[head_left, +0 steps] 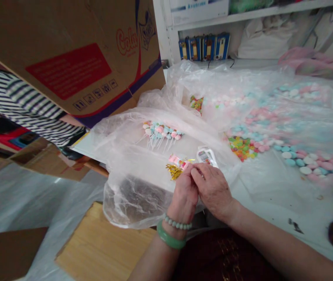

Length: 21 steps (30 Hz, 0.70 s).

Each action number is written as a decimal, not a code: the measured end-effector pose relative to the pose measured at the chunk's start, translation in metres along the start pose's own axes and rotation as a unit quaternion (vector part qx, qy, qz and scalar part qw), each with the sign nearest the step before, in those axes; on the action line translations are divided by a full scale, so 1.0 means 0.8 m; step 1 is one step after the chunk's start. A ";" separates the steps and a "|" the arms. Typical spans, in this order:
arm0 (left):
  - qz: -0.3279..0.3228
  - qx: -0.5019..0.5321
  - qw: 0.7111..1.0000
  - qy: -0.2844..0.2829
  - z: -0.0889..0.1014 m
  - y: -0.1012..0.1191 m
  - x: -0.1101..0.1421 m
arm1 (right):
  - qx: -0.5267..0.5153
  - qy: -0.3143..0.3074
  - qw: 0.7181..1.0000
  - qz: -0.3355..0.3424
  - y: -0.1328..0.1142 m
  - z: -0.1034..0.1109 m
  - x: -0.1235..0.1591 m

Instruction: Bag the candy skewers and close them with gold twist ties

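My left hand (186, 189), with a bead bracelet and a green bangle at the wrist, is closed, its fingers pressed against my right hand (213, 191). My right hand is closed too, its fingertips pinched together beside the left thumb. What they hold between them is hidden. Just beyond the fingertips is a small clear packet (178, 160) with pink in it; whether it is gripped I cannot tell. Gold twist ties (173, 171) lie by my left hand. Behind the hands are white labels (206, 156) and a pile of pastel lollipops (162, 132) on white sticks.
Clear plastic sheeting (131, 136) drapes the white table. Loose pastel candies (310, 158) spread at right beside colourful gummy candies (242, 148). A large cardboard box (75, 50) stands at left, a person's striped sleeve (31, 101) behind it. Shelves (257, 17) are behind.
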State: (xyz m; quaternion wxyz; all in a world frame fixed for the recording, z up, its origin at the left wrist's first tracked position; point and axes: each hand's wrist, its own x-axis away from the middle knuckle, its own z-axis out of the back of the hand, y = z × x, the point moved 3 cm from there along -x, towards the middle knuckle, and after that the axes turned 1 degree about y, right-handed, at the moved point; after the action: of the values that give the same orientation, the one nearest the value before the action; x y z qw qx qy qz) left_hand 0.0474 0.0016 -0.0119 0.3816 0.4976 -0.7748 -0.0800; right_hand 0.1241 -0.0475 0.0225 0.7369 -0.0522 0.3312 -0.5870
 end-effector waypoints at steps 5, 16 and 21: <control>0.077 -0.024 0.994 -0.073 0.010 -0.011 0.012 | -0.361 -0.060 0.904 -0.223 0.037 -0.027 -0.006; -0.097 -0.338 0.922 -0.160 0.021 0.028 0.024 | -0.496 -0.023 0.802 -0.333 0.052 -0.008 0.005; -0.009 -0.338 0.927 -0.164 0.011 0.015 0.024 | -0.538 -0.032 0.772 -0.337 0.027 -0.014 -0.026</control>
State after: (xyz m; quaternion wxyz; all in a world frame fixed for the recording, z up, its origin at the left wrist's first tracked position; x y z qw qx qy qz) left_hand 0.0286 -0.0110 -0.0023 0.3936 0.3261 -0.7490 -0.4215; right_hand 0.1341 -0.0189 0.0125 0.3537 -0.5674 0.5305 -0.5210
